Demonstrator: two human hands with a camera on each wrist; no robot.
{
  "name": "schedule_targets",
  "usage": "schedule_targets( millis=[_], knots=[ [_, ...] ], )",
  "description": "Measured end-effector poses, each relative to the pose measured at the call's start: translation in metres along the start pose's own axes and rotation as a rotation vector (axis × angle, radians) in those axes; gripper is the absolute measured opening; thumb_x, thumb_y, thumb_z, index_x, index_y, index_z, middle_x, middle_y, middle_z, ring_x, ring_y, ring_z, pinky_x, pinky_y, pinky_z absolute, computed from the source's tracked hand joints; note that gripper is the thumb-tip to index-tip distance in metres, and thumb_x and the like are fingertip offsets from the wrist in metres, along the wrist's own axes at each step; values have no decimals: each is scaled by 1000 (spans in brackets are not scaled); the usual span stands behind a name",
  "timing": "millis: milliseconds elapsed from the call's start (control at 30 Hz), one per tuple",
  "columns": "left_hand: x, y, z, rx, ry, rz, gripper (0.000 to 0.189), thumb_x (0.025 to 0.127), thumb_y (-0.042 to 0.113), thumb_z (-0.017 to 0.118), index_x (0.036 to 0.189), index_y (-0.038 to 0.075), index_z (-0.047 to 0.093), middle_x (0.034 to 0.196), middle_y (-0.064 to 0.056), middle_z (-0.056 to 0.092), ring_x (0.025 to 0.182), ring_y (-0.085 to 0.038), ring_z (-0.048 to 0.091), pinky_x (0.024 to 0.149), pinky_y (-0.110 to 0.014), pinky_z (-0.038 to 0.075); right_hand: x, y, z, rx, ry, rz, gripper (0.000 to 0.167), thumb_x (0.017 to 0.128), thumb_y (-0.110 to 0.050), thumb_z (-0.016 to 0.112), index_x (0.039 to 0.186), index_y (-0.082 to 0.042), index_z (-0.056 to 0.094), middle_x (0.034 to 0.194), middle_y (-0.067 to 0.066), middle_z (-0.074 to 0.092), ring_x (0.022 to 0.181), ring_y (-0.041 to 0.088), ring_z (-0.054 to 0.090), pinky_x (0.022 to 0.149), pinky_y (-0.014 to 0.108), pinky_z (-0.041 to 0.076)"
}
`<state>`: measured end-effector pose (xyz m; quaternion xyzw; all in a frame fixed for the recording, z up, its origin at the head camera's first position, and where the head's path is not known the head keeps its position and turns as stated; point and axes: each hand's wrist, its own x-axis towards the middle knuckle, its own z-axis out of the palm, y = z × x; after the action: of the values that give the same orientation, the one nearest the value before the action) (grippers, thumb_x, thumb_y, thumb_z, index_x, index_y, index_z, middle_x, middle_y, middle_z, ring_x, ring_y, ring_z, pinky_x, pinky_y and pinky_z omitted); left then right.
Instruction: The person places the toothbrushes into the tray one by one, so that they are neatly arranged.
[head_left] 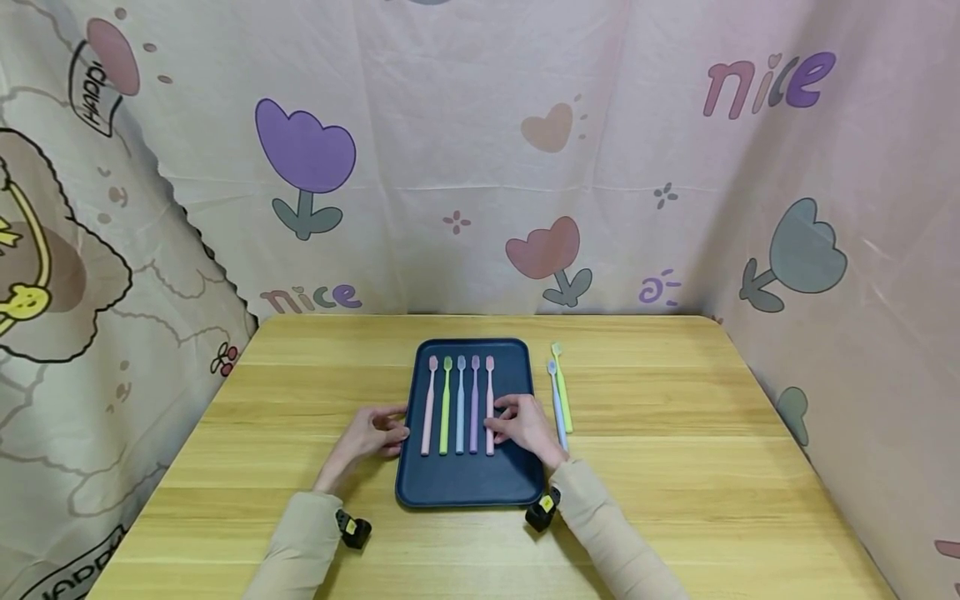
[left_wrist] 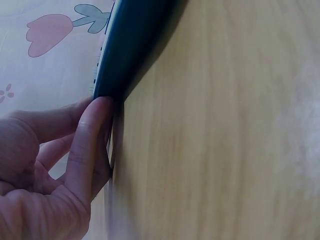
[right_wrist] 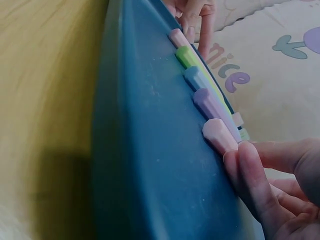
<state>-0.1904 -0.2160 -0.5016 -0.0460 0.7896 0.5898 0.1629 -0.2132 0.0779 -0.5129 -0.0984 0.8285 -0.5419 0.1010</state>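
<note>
A dark blue tray (head_left: 471, 483) carries several toothbrushes side by side, heads pointing away: a pink toothbrush (head_left: 428, 417), a green toothbrush (head_left: 446, 408), a blue toothbrush (head_left: 461, 408), a purple toothbrush (head_left: 474, 408) and, rightmost, another pink toothbrush (head_left: 490, 392). My right hand (head_left: 525, 425) pinches this rightmost one by its handle, between thumb and fingers; its handle end (right_wrist: 217, 134) shows in the right wrist view. At the tray's left edge, my left hand (head_left: 371, 433) holds the rim with thumb and fingers, also visible in the left wrist view.
To the right of the tray, a second blue toothbrush (head_left: 558, 404) and a second green toothbrush (head_left: 564, 392) lie close together on the wooden table (head_left: 675, 467). A printed curtain (head_left: 450, 125) hangs behind the table and along both sides.
</note>
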Motion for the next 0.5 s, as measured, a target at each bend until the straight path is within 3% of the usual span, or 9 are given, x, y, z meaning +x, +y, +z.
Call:
schedule_targets(
  millis=[333,500],
  knots=[
    [-1,0,0,6,6,7,53,93,-3,66,143,-9,50,94,-12,68,71,-11,66,63,-25,62,0,1,0,1,32,-42,37,90,-11,75,121,9,66,77,15,74,55,18,70,57,29,62],
    [-1,-1,-1,1,-1,17,53,93,-4,65,142,-10,49,91,-11,67,70,-11,65,62,-25,62,-9,6,-16,134,159,-106,34,91,-5,72,120,12,65,79,30,70,48,15,63,46,32,58]
  ],
)
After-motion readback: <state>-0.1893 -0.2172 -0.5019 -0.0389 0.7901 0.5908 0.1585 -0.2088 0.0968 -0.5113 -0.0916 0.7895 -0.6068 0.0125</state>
